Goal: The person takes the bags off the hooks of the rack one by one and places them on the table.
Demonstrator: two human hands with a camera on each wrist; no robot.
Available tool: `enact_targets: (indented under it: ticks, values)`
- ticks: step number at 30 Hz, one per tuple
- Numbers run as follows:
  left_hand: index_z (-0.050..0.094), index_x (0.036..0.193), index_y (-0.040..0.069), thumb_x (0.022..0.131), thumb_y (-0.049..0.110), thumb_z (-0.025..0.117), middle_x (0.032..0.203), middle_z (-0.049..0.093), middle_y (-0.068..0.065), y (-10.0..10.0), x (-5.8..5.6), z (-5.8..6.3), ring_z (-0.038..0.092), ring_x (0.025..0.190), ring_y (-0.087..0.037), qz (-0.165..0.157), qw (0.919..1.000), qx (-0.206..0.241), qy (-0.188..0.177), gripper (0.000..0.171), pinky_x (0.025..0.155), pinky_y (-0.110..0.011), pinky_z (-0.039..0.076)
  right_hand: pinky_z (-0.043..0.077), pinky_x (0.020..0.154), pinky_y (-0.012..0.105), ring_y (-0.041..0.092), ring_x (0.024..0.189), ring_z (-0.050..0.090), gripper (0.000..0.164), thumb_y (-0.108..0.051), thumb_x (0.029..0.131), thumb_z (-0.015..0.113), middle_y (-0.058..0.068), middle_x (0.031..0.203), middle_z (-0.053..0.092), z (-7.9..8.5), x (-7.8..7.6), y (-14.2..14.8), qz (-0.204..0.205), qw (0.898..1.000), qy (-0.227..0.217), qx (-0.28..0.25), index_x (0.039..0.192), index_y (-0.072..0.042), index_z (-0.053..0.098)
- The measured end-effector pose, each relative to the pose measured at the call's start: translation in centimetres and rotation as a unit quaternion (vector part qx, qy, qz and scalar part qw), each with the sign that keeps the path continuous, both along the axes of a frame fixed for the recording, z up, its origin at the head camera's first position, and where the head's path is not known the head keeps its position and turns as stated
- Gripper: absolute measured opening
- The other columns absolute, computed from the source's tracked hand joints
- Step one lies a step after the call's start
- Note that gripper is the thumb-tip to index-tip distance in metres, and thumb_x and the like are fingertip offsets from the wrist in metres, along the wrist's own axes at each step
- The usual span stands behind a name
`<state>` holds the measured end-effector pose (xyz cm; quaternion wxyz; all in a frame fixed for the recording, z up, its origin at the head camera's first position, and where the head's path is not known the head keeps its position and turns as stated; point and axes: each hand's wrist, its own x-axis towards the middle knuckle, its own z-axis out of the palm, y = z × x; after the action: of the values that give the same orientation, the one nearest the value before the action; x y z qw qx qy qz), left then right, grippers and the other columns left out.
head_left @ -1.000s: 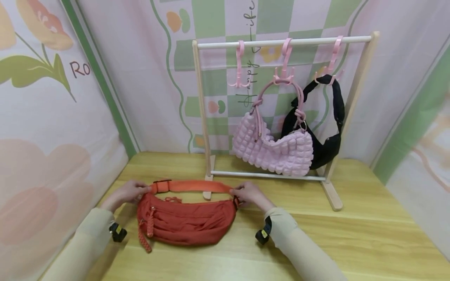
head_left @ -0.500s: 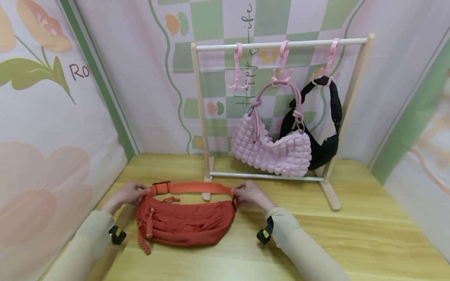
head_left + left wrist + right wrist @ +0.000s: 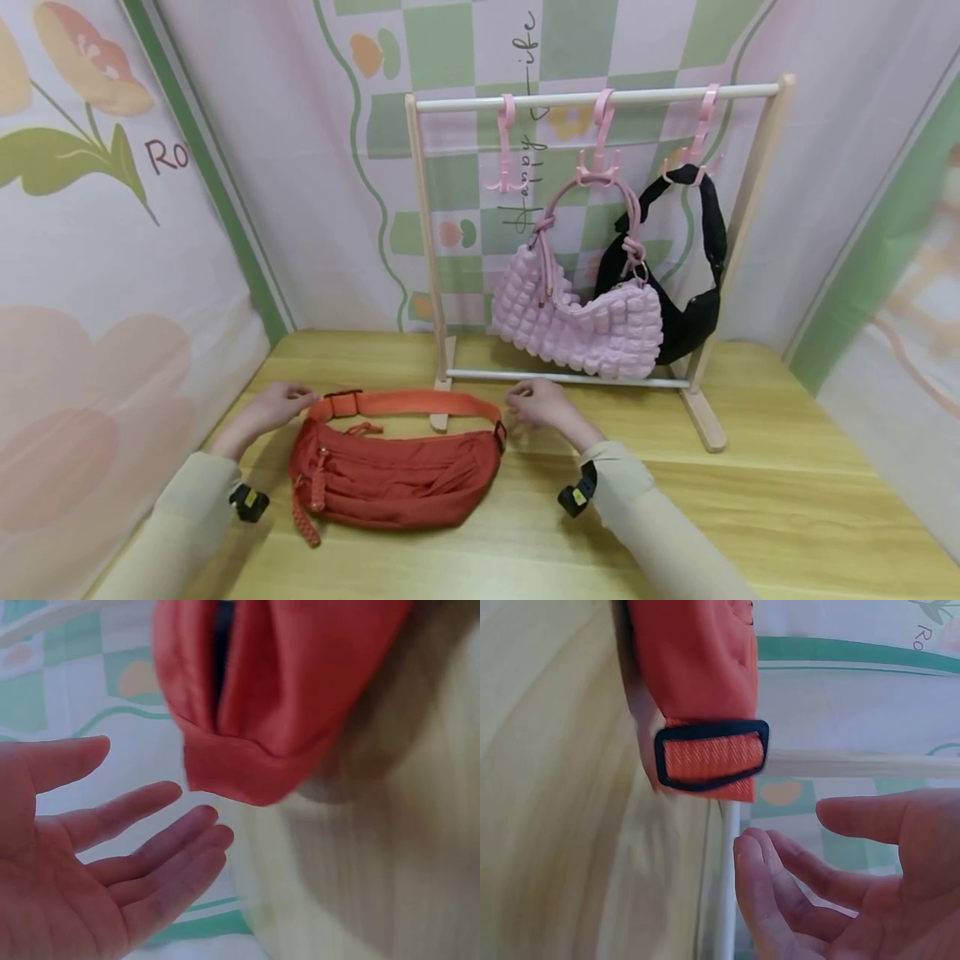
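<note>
A red waist bag (image 3: 397,479) with an orange strap (image 3: 420,403) lies on the wooden table, its braided zipper pulls hanging at the left end. My left hand (image 3: 279,405) is just off the bag's left end; the left wrist view shows its fingers (image 3: 161,862) relaxed and spread, apart from the red fabric (image 3: 247,697). Beyond the other end is my right hand (image 3: 542,403). In the right wrist view its thumb and fingers (image 3: 761,877) are loosely bent with a gap between them, beside the strap's black buckle (image 3: 712,754).
Behind the bag stands a wooden rack (image 3: 600,100) with pink hooks. A quilted lilac handbag (image 3: 581,329) and a black shoulder bag (image 3: 693,321) hang from two of them; the left hook (image 3: 506,150) bears nothing. The rack's left foot (image 3: 439,420) shows within the strap's loop.
Both hands have let go of the waist bag's strap ends and drawn slightly outward, the right one further. The bag stays lying on the table.
</note>
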<state>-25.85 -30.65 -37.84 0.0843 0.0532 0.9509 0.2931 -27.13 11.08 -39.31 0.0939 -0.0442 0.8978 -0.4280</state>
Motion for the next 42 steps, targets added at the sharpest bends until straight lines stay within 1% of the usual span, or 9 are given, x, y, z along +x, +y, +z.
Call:
enact_targets:
  ticks: [3,5,12,14,20,24,28,34,42]
  values:
    - [0.052,0.124,-0.012,0.099,0.036,0.046,0.121,0.054,-0.035,0.5,0.3,0.7,0.054,0.109,-0.048,-0.001,0.9996,-0.021,0.018,0.053,0.085,-0.053,0.05,0.057,0.064,0.036,0.031,0.085,0.069,0.031,-0.024,0.093,0.058,0.015,0.094,0.071,0.4,0.0,0.4,0.0,1.0,0.008,0.002,0.112,0.0,0.065]
    - [0.052,0.125,-0.011,0.1,0.034,0.046,0.121,0.055,-0.035,1.0,0.5,1.2,0.053,0.11,-0.048,-0.001,0.9994,-0.016,0.029,0.052,0.086,-0.054,0.049,0.057,0.065,0.035,0.031,0.086,0.068,0.031,-0.024,0.093,0.058,0.014,0.094,0.07,0.7,0.1,0.7,-0.004,1.0,0.013,0.001,0.113,0.0,0.064]
    - [0.057,0.121,-0.006,0.1,0.03,0.047,0.116,0.061,-0.027,2.6,0.5,2.4,0.058,0.106,-0.041,0.012,0.9929,-0.008,0.118,0.043,0.084,-0.05,0.05,0.055,0.06,0.029,0.025,0.081,0.068,0.032,-0.025,0.094,0.057,0.017,0.097,0.07,1.9,0.2,1.6,-0.005,0.999,0.046,0.021,0.112,0.0,0.064]
    - [0.058,0.121,-0.004,0.099,0.031,0.047,0.116,0.062,-0.025,3.0,0.5,2.7,0.059,0.105,-0.04,0.019,0.9907,-0.008,0.134,0.043,0.084,-0.05,0.05,0.054,0.058,0.027,0.025,0.08,0.068,0.032,-0.025,0.094,0.057,0.018,0.096,0.07,2.1,0.1,1.9,-0.002,0.998,0.058,0.028,0.113,0.001,0.064]
    - [0.059,0.122,0.002,0.099,0.037,0.045,0.118,0.063,-0.021,4.3,0.4,3.7,0.06,0.105,-0.037,0.029,0.988,-0.01,0.151,0.044,0.085,-0.05,0.05,0.053,0.063,0.027,0.022,0.08,0.067,0.032,-0.025,0.094,0.055,0.015,0.095,0.07,2.9,0.2,2.8,0.003,0.994,0.097,0.046,0.112,0.0,0.065]
    - [0.06,0.121,0.003,0.099,0.034,0.046,0.118,0.063,-0.02,5.3,0.5,4.3,0.06,0.104,-0.037,0.035,0.9856,-0.009,0.166,0.041,0.085,-0.05,0.049,0.053,0.068,0.031,0.022,0.081,0.067,0.031,-0.025,0.095,0.055,0.014,0.095,0.07,3.4,0.2,3.4,-0.001,0.991,0.119,0.06,0.112,-0.001,0.065]
    - [0.063,0.118,0.004,0.099,0.031,0.048,0.115,0.065,-0.019,6.3,0.4,4.8,0.061,0.102,-0.036,0.043,0.9792,-0.007,0.198,0.036,0.085,-0.05,0.049,0.052,0.072,0.035,0.025,0.085,0.066,0.032,-0.024,0.095,0.053,0.016,0.096,0.069,3.8,0.2,4.0,-0.004,0.989,0.132,0.067,0.113,0.0,0.064]
    - [0.066,0.111,0.002,0.097,0.028,0.05,0.11,0.065,-0.02,7.5,0.3,5.3,0.061,0.099,-0.036,0.051,0.9667,0.011,0.25,0.034,0.083,-0.051,0.049,0.051,0.082,0.043,0.033,0.099,0.063,0.035,-0.026,0.096,0.052,0.021,0.109,0.066,4.5,0.2,4.7,-0.02,0.987,0.14,0.08,0.116,0.0,0.063]
    - [0.067,0.107,0.001,0.097,0.026,0.05,0.108,0.066,-0.02,9.0,-0.1,6.0,0.06,0.103,-0.035,0.059,0.9565,0.035,0.284,0.031,0.085,-0.05,0.049,0.052,0.077,0.041,0.032,0.096,0.063,0.035,-0.029,0.095,0.053,0.02,0.109,0.066,5.1,0.4,5.5,-0.043,0.986,0.145,0.071,0.114,-0.001,0.063]
